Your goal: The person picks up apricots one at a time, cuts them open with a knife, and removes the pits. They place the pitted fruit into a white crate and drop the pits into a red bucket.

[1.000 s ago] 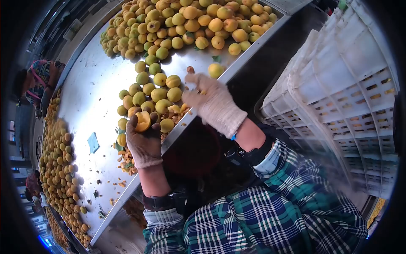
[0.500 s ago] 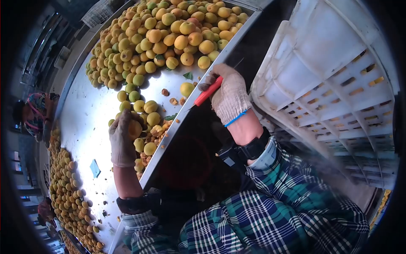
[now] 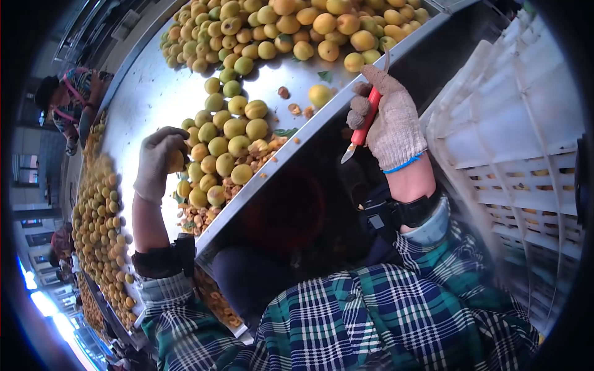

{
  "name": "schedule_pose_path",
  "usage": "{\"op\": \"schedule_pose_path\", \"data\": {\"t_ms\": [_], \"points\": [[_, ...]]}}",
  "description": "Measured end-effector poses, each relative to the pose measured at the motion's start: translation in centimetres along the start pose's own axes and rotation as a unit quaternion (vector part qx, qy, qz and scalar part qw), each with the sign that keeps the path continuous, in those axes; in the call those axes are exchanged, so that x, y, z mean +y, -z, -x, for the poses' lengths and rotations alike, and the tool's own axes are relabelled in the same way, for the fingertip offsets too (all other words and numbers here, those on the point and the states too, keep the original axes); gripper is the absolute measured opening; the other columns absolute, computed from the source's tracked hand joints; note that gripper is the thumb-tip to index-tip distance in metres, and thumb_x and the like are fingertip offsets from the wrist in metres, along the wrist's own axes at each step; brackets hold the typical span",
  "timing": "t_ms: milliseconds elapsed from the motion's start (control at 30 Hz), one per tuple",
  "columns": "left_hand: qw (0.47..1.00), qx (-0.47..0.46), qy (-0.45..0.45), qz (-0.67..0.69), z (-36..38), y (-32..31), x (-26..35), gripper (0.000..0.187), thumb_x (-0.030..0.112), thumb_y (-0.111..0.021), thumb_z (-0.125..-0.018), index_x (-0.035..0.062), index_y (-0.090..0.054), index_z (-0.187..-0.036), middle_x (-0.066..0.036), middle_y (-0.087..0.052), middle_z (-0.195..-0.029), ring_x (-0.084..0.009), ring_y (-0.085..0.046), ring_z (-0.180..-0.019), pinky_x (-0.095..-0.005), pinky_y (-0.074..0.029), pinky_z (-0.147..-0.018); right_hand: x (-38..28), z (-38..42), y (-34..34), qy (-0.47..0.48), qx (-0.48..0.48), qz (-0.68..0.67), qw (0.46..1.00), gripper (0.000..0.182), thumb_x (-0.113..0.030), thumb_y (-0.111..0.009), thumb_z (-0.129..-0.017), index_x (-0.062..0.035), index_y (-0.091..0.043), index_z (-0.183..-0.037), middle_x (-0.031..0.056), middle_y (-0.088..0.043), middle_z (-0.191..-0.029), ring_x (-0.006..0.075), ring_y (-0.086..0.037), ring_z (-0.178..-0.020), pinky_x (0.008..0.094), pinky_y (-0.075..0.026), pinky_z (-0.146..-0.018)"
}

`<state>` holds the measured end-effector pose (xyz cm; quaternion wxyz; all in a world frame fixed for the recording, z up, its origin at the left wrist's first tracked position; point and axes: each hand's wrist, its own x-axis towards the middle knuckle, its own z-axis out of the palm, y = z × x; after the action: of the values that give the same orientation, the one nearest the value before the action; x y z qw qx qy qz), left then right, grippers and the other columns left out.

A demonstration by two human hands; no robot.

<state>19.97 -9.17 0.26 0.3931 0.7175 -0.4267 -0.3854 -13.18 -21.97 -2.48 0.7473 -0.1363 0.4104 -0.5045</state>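
Since the earlier frame, the left hand [image 3: 159, 162] has shifted off the loose fruit [image 3: 218, 146] to just beside it. Largest is a metal table [image 3: 179, 93], with a white crate [image 3: 476, 130] across a dark gap and a big heap of fruit [image 3: 325, 23] at its far end. Both hands wear gloves: the left curls its fingers around a single fruit [image 3: 177, 162] over the table, while the right hand [image 3: 396, 120] wraps a red-handled knife [image 3: 369, 115], blade past the table's edge. Handling one fruit seems the step in hand, knife kept aside; the next move likely calls for a sure left grip and care around the blade. No brand, label or writing is readable.
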Motion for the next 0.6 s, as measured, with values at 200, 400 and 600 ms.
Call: {"op": "schedule_pose_path", "data": {"t_ms": [200, 400, 600], "points": [[0.967, -0.023, -0.026, -0.252, 2.2, -3.5, -0.7, 0.021, 0.013, -0.062, -0.090, -0.0030, -0.064, -0.104, -0.003, -0.065, -0.086, -0.0069, -0.056, -0.078, -0.0217, -0.047, -0.071, 0.2, -1.0, -0.6, -0.028, -0.022, -0.044, 0.998, 0.017, -0.015, -0.064, -0.087, -0.0037, -0.053, -0.093, 0.0049, -0.048, -0.072, 0.0148, -0.046, -0.049, 0.0298, -0.037, -0.044], [0.937, -0.042, -0.080, -0.338, 2.8, -3.0, 0.7, 0.023, 0.009, -0.063, -0.087, 0.0017, -0.064, -0.108, -0.006, -0.067, -0.087, -0.0100, -0.058, -0.075, -0.0241, -0.048, -0.071, -0.3, -1.5, -0.2, -0.003, 0.007, -0.039, 0.999, 0.021, -0.020, -0.061, -0.090, -0.0032, -0.061, -0.103, 0.0039, -0.048, -0.071, 0.0140, -0.045, -0.046, 0.0278, -0.038, -0.042], [0.821, -0.133, -0.154, -0.533, 3.6, -7.2, 1.1, 0.037, 0.014, -0.065, -0.080, 0.0162, -0.062, -0.117, -0.010, -0.064, -0.094, -0.0263, -0.064, -0.083, -0.0375, -0.051, -0.072, 0.3, -0.9, -1.6, -0.045, -0.040, 0.029, 0.998, 0.022, -0.020, -0.061, -0.090, -0.0030, -0.061, -0.104, 0.0034, -0.048, -0.072, 0.0137, -0.046, -0.047, 0.0257, -0.039, -0.042]]}}
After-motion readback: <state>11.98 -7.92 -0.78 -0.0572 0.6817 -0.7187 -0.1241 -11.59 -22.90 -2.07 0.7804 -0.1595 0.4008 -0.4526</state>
